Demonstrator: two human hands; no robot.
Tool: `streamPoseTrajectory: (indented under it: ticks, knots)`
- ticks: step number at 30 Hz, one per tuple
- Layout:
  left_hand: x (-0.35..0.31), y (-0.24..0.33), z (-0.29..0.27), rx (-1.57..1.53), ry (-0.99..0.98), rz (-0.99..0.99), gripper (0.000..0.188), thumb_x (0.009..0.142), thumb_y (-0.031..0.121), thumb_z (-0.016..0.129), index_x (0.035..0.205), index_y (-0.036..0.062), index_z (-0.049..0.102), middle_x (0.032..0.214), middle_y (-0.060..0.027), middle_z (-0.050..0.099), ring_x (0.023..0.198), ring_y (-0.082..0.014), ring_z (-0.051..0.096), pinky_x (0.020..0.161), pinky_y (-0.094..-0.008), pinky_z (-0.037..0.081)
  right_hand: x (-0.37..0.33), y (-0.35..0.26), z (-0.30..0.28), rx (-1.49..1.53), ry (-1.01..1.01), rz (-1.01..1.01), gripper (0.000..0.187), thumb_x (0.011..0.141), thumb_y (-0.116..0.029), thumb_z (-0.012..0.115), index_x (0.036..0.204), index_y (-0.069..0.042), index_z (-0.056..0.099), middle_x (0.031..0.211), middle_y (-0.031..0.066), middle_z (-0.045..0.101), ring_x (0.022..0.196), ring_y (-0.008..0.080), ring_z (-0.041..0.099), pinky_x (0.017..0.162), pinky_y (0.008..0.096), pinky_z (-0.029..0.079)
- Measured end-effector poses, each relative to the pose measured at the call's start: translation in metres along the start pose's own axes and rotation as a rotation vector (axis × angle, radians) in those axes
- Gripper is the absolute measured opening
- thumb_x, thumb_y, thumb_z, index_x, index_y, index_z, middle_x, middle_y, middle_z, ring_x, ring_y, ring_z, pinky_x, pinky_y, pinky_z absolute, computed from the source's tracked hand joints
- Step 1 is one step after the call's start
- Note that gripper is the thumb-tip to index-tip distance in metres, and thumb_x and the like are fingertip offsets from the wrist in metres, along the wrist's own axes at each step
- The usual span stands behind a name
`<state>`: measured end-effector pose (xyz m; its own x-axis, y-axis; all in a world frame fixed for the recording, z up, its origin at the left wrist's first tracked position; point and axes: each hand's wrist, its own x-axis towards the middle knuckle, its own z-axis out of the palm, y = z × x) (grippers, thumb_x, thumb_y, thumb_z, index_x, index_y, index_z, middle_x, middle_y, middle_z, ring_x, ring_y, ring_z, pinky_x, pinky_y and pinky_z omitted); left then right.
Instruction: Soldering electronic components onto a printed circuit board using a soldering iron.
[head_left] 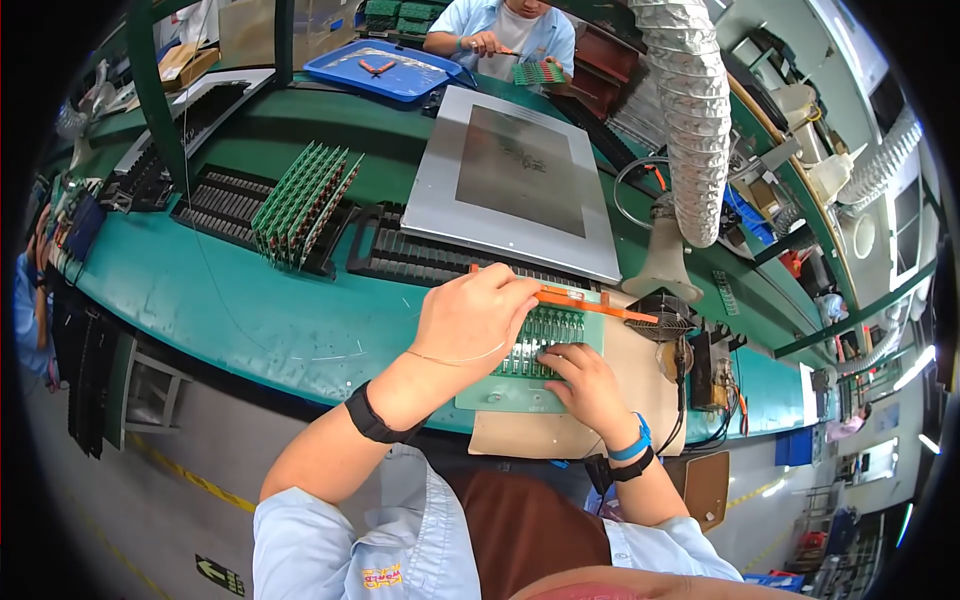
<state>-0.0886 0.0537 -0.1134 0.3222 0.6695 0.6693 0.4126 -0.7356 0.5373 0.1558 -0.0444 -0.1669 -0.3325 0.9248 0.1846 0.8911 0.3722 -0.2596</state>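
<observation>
My left hand (478, 312) is closed on a long orange tool (590, 303) with two slim arms, tweezer-like in shape; its far end points right, over the board. Beneath lies a green circuit board panel (510, 398) with rows of narrow, shiny sections. The curled fingers of my right hand (583, 383) rest at the panel's right part; whatever small thing they may hold is hidden. The panel lies on a brown sheet (640, 420) on the green bench, and my left hand covers its upper left part.
A fume funnel (662, 262) on a ribbed hose (685, 120) and a small fan (660, 317) stand right of the panel. Beyond lie a grey plate (425, 190), black racks (380, 250), upright green boards (300, 210) and a blue tray (400, 85). A co-worker (510, 30) handles a board opposite.
</observation>
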Motion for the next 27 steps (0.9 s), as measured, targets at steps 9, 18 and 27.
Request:
streamPoseTrajectory:
  ticks: [9, 18, 27]
  knots:
    - [0.003, 0.002, 0.0, 0.026, -0.011, 0.001, 0.012, 0.089, 0.012, 0.074, 0.101, 0.0117, 0.076, 0.089, -0.0046, 0.069, 0.073, -0.0285, 0.069, 0.062, -0.0376, 0.056, 0.004, -0.002, 0.003, -0.125, 0.066, -0.119, 0.037, 0.076, -0.009, 0.079, 0.113, -0.012, 0.072, 0.114, 0.0051, 0.069, 0.099, 0.0284, 0.066, 0.088, 0.041, 0.053]
    - [0.002, 0.003, -0.002, 0.03, -0.006, 0.025, 0.012, 0.089, 0.012, 0.074, 0.101, 0.0116, 0.075, 0.089, -0.0052, 0.069, 0.072, -0.0287, 0.069, 0.062, -0.0378, 0.056, -0.002, -0.004, 0.001, -0.211, 0.17, -0.264, 0.039, 0.074, -0.007, 0.074, 0.113, -0.01, 0.071, 0.11, 0.0057, 0.069, 0.097, 0.024, 0.066, 0.089, 0.0398, 0.051]
    - [0.01, 0.008, -0.001, 0.06, -0.062, -0.002, 0.014, 0.089, 0.012, 0.074, 0.103, 0.0116, 0.075, 0.091, -0.006, 0.07, 0.075, -0.0292, 0.069, 0.063, -0.0381, 0.055, 0.024, 0.001, 0.002, -0.366, 0.56, 0.055, 0.035, 0.077, 0.004, 0.065, 0.112, -0.003, 0.07, 0.107, 0.0105, 0.071, 0.096, 0.0308, 0.067, 0.09, 0.0438, 0.051]
